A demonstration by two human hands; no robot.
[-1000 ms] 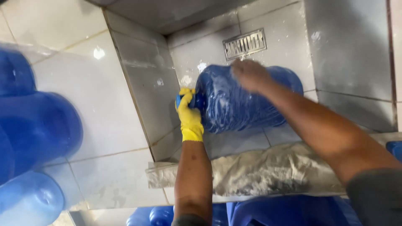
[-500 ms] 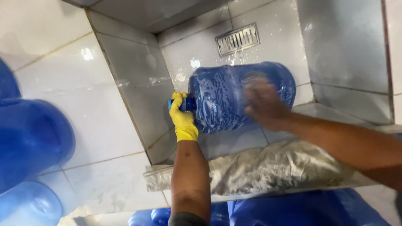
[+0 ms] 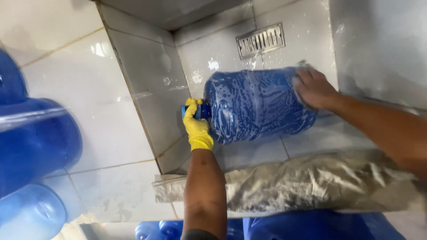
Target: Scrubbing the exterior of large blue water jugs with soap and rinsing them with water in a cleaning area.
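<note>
Head view, starting nearest me: blue water jugs (image 3: 311, 224) crowd the bottom edge below my forearms, and more big blue jugs (image 3: 33, 146) stand at my left against the white tiled ledge (image 3: 89, 102). Just beyond my arms a crumpled, wet grey cloth (image 3: 311, 182) lies along the front lip of the tiled wash basin (image 3: 155, 84). Past it, inside the basin, the large blue water bottle (image 3: 258, 104) lies on its side, neck pointing left, its whole skin streaked with white suds. My left hand (image 3: 198, 124), in a yellow rubber glove, is closed around the bottle's neck at the cap end, fingers wrapped tight, steadying it just beside the basin's left wall. My right hand (image 3: 313, 89), bare, lies flat with its fingers curled over the upper right shoulder of the bottle near its base; something pale seems pressed beneath the palm, perhaps a sponge, but I cannot tell for sure. Half a second ago that hand was lower, on the front face of the barrel, and a second ago it was on top nearer the middle, so it has swept round to the far end, and the lather now covers more of the surface. I judge the soaping of this side as nearly done. Farthest off, a metal drain grate (image 3: 260, 40) sits in the back wall, with water spots on the tiles around it.
</note>
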